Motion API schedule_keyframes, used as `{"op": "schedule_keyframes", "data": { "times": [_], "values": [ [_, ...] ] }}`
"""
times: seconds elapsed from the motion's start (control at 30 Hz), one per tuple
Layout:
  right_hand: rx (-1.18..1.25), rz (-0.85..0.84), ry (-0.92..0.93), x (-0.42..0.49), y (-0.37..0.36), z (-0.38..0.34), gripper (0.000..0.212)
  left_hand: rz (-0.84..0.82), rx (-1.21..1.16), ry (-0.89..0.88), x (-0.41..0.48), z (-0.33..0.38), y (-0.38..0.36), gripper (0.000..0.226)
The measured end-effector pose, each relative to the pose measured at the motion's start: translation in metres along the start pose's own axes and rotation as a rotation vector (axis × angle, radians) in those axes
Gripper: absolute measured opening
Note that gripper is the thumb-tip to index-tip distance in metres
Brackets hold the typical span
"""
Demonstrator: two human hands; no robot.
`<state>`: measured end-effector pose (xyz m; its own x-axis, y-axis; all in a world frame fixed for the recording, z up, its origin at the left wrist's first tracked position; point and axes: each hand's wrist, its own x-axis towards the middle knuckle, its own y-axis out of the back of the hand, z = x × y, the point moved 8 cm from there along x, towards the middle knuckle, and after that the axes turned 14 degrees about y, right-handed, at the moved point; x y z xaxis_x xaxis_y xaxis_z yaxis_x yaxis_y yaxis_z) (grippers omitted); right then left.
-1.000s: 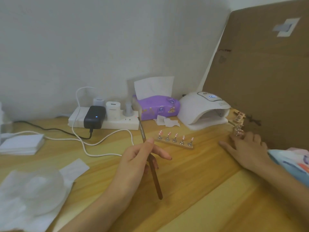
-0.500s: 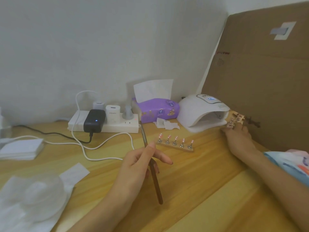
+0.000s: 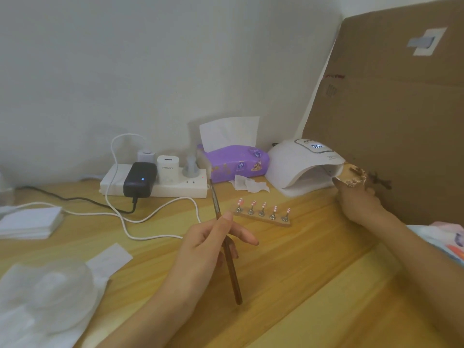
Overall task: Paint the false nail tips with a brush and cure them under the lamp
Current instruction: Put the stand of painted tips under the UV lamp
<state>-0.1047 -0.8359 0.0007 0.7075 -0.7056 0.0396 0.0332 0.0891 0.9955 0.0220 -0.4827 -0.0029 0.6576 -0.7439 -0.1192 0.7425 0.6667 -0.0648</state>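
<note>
Left hand point(image 3: 208, 247) pinches the brush point(image 3: 232, 272), bristles raised clear of the worktop point(image 3: 301, 259) | right hand point(image 3: 359, 200) grips a strip of nail tips point(image 3: 352, 175) at the lamp point(image 3: 298, 162) mouth, apparently for curing

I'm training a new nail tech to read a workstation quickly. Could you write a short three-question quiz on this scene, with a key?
1. True or false: the left hand holds the brush with its bristle end pointing away from the person.
2. Where is the second holder that the right hand holds? A) at the opening of the lamp; B) on the tissue pack; C) beside the power strip.
3. How many nail tips stand on the wooden stand on the table?

Key: 1 true; 2 A; 3 five.
</note>
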Motion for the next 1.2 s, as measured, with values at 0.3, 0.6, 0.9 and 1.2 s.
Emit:
{"op": "schedule_keyframes", "data": {
  "times": [0.3,0.6,0.9,1.2],
  "values": [
    [0.058,0.088,0.219,-0.008,-0.01,0.017,0.043,-0.008,0.027,-0.007,0.001,-0.001,-0.002,0.054],
    [0.21,0.128,0.305,-0.013,0.013,-0.027,0.039,0.001,0.037,0.007,0.001,0.0,-0.001,0.055],
    [0.737,0.107,0.569,-0.065,0.023,-0.118,0.022,-0.013,0.029,0.003,0.0,0.001,-0.002,0.055],
    [0.331,0.244,0.435,-0.04,0.037,-0.035,0.021,-0.029,0.025,-0.013,0.0,0.003,-0.004,0.055]
  ]
}}
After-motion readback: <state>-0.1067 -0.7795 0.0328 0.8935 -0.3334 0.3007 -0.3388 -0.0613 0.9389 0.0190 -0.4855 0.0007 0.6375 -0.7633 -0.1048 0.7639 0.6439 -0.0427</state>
